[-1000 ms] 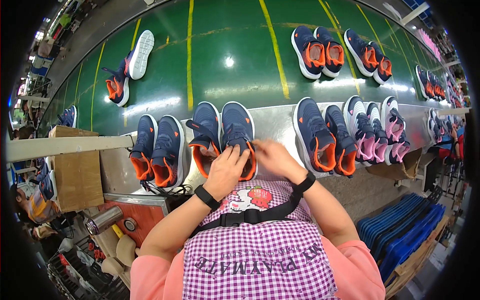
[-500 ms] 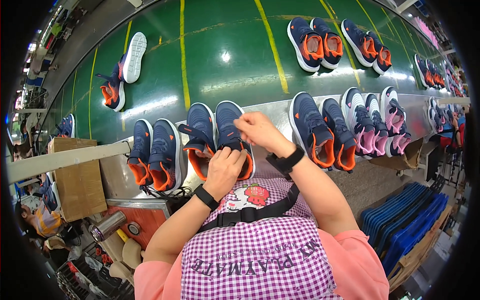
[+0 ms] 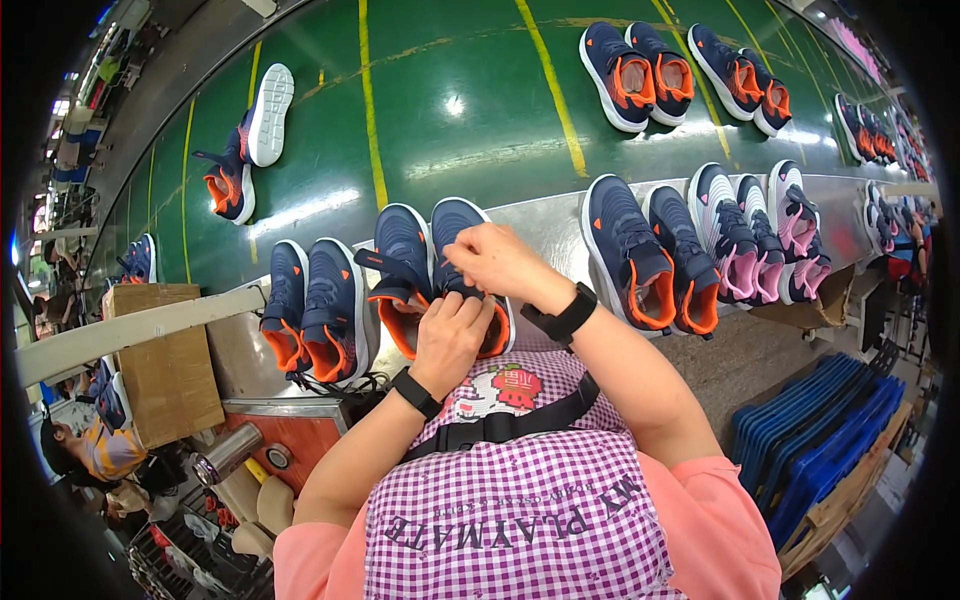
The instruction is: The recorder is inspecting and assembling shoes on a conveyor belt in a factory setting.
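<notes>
Two bare hands are shown at the centre of the frame, brought together over a navy shoe (image 3: 455, 216) with an orange lining, which is stood sole down on a metal tabletop (image 3: 548, 238). The long axis of the shoe is set nearly up and down the frame, its toe pointed to the upper edge with a slight lean to the left, its opening turned to the lower edge. The left hand (image 3: 452, 342) is placed over the opening, its fingers bent and close together; whether any part of the upper is gripped cannot be told. The right hand (image 3: 503, 265) is laid across the middle of the shoe from the right, nearer to the toe than the left hand; its fingers are curled inward, but the tips are partly hidden, so that a hold cannot be confirmed. Just to the left, a matching shoe (image 3: 402, 228) is seen with its strap (image 3: 392, 268) lifted. Further pairs are ranged along the tabletop: a navy pair (image 3: 340, 275) at left, a second navy pair (image 3: 620, 220) and pink-lined shoes (image 3: 712, 195) at right. Above, a green surface (image 3: 450, 135) is marked with yellow lines.
</notes>
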